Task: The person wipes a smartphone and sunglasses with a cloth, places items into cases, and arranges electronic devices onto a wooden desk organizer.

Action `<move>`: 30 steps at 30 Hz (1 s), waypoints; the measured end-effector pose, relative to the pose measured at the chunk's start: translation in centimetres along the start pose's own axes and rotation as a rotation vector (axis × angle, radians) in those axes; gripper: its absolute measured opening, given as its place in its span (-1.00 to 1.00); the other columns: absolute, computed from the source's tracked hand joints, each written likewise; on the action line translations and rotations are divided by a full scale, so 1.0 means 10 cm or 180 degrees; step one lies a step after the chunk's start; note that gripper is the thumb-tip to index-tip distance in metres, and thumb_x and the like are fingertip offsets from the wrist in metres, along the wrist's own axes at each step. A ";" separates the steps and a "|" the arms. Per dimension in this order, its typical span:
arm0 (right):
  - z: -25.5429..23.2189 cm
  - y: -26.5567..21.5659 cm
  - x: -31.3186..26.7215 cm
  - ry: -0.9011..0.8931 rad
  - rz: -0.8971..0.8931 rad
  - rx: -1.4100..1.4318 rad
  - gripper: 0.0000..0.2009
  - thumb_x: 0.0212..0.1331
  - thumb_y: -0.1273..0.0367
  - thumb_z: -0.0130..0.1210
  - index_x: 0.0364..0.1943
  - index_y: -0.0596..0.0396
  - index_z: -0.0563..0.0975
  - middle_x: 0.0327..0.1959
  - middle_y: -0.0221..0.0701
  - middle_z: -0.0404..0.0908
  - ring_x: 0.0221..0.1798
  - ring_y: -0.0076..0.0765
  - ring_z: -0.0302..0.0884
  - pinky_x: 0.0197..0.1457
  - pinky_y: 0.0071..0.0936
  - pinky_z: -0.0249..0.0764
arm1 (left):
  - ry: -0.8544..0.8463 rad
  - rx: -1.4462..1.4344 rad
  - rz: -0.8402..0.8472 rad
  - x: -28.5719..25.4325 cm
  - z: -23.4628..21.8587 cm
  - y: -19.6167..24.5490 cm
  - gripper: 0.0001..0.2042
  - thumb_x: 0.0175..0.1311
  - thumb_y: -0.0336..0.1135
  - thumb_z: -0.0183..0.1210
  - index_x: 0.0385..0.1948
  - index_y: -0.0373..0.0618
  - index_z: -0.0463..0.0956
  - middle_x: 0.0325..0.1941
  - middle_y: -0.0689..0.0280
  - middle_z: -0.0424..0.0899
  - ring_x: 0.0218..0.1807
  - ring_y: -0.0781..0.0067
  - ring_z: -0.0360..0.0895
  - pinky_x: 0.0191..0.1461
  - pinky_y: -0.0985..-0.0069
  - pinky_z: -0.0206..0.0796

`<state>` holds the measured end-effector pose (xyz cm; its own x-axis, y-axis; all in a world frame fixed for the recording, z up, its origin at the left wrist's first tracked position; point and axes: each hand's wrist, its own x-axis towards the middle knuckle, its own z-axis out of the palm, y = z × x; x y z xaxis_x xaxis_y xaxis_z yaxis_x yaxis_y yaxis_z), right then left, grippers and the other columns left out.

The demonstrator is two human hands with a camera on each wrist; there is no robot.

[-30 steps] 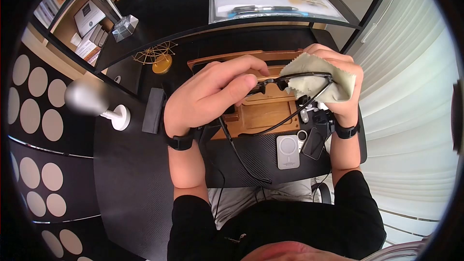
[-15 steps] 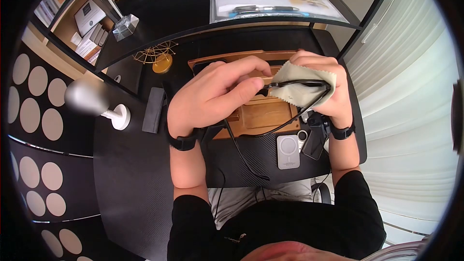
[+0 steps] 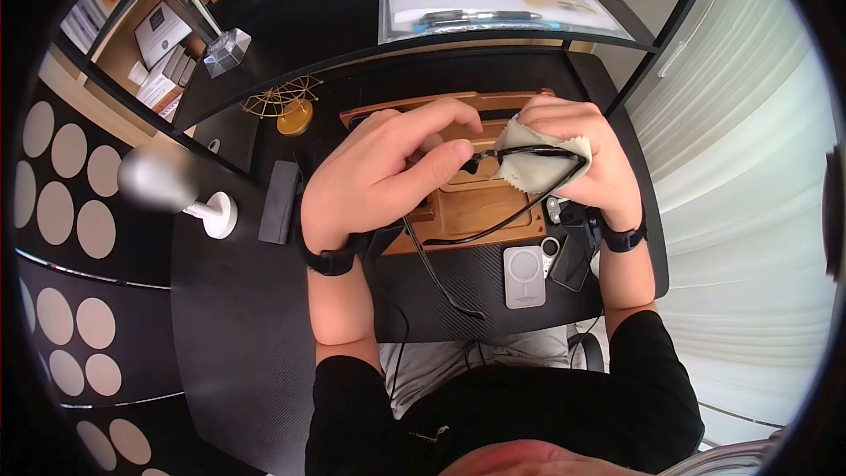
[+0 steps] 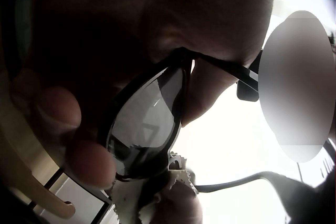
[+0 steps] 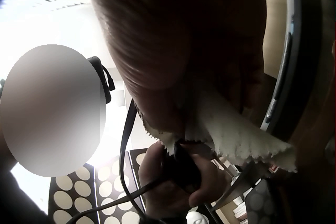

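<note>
Black, textured desktop (image 3: 233, 326) supports a smooth brown wooden tray (image 3: 485, 210). Above it, the left hand (image 3: 374, 174), fingers curved, grips one side of black-framed glasses (image 4: 144, 119) with a glossy, rounded lens. The right hand (image 3: 595, 145), fingers curled, pinches a pale, zigzag-edged cloth (image 3: 527, 173) around the other side. Nearby, a rounded grey slab (image 3: 525, 278) bears a ring outline and illegible print.

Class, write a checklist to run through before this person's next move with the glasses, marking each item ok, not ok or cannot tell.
1. Left hand grips the glasses: ok.
2. Right hand holds the cloth: ok.
3. Both temples unfolded: ok.
4. Cloth off the glasses: not ok, it is around one end.
5. Lenses free of smudges: cannot tell.
</note>
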<state>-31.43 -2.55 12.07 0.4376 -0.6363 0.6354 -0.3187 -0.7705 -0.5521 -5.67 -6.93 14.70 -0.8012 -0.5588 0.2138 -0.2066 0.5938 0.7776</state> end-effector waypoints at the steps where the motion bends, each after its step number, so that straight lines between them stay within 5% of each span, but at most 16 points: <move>1: 0.00 0.00 0.00 -0.0006 0.0041 -0.0055 -0.70 -0.17 0.43 0.42 -0.36 0.27 0.57 -0.44 -0.26 0.55 -0.35 -0.07 0.48 -0.22 -0.32 0.46 | 0.0029 -0.0001 0.0019 0.00 0.01 -0.01 -0.64 0.46 -0.17 0.02 0.07 -0.28 0.50 -0.56 0.38 0.47 -0.52 0.60 0.41 -0.40 0.57 0.20; 30: -0.13 -0.04 0.00 -0.0276 0.0174 -0.1464 -0.79 -0.21 0.49 0.33 -0.40 0.19 0.61 -0.43 -0.27 0.65 -0.26 -0.03 0.61 -0.08 -0.24 0.49 | 0.0352 0.0439 -0.0038 -0.03 -0.04 -0.01 -0.74 0.43 -0.26 0.13 0.01 -0.21 0.49 -0.65 0.35 0.38 -0.59 0.56 0.24 -0.43 0.51 0.05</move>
<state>-32.39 -2.35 12.99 0.4723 -0.6858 0.5538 -0.6740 -0.6858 -0.2746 -5.16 -7.09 14.78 -0.7332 -0.6220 0.2747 -0.2969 0.6562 0.6937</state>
